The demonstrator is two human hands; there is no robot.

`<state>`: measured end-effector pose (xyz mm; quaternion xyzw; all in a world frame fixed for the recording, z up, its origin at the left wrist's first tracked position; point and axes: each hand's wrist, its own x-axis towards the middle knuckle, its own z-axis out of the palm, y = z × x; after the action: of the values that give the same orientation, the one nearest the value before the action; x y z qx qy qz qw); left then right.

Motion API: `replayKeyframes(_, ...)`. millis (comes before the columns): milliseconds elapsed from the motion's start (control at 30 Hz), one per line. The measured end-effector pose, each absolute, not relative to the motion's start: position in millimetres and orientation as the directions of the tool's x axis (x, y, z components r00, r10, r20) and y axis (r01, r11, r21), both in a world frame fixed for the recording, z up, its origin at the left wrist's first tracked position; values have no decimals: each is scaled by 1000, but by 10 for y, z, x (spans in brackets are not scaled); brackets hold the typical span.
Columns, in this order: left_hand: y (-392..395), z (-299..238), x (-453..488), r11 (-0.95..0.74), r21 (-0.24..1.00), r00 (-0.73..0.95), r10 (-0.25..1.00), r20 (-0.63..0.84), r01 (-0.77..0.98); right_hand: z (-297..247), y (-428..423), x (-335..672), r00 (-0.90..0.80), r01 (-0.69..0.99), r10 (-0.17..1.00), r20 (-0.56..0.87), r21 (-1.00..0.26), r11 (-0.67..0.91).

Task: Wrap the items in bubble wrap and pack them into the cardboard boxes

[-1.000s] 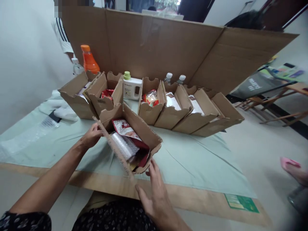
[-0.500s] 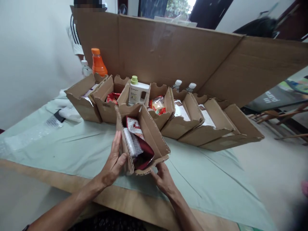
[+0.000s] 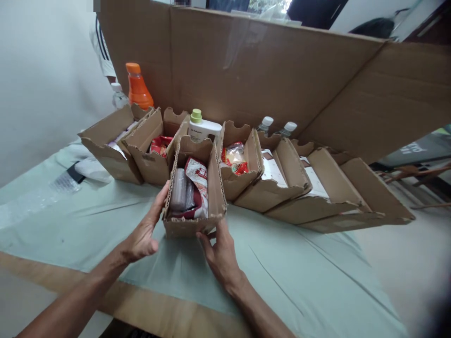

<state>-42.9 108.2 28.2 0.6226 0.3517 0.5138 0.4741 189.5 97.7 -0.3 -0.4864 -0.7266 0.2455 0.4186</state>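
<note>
An open-topped cardboard box (image 3: 218, 197) stands in front of the row, at the gap where a white jug with a green cap (image 3: 204, 127) shows behind it. Inside it lie a red and white packet (image 3: 199, 180) and a clear plastic-wrapped item (image 3: 179, 190). My left hand (image 3: 146, 232) rests its stretched fingers along the box's left side, thumb standing away. At the front right lower corner, my right hand (image 3: 220, 249) grips the box, some fingertips hidden beneath or behind it.
Similar boxes (image 3: 137, 164) line up on both sides, holding red packets (image 3: 234, 157) and white packs (image 3: 273, 169). Behind them rise an orange bottle (image 3: 139, 89), clear bottles (image 3: 266, 124) and a tall cardboard panel (image 3: 225, 61). Plastic wrap (image 3: 42, 197) lies on the green cloth (image 3: 116, 225).
The box has moved away from me and turned straighter, toward the gap in the row. My left thumb has come off its side; my right hand has moved along with it.
</note>
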Motion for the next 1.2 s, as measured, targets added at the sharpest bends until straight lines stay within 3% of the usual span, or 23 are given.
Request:
replayKeyframes(100,1373,308,-450,-247,965,100,966,238,87,-73,1122,1756,-144,440,905,401,-793,421)
replayKeyframes(200,1560,348,-438,-156,925,-79,978,195,346,-257,1187,1698,-151,393,901,406,-812,432)
replayKeyframes(300,1664,421,-445,17,717,-129,986,102,697,-444,1190,1729,-194,441,917,349,-803,400)
replayKeyframes(400,1767,499,-443,115,478,-139,990,17,871,-512,1177,1781,-246,484,920,305,-784,389)
replayKeyframes(467,1862,529,-412,144,423,-167,986,17,895,-493,1175,1798,-268,492,915,301,-774,399)
replayKeyframes(533,1969,527,-354,168,446,-199,980,24,879,-456,1181,1801,-277,507,912,303,-760,407)
replayKeyframes(700,2026,384,-236,103,803,-217,976,34,587,-403,1215,1821,-322,532,890,323,-716,452)
replayKeyframes(800,1749,239,-335,48,897,-205,978,48,440,-323,1224,1839,-355,509,864,358,-701,500)
replayKeyframes(867,1451,126,-483,-9,905,-154,985,83,425,-175,1238,1813,-357,482,852,383,-705,519)
replayKeyframes(1033,672,-204,-797,-147,789,-95,963,252,597,606,1492,1425,-412,471,826,385,-686,554)
replayKeyframes(1200,326,-415,-761,-242,736,-94,919,382,632,1332,2136,666,-485,708,850,205,-478,519)
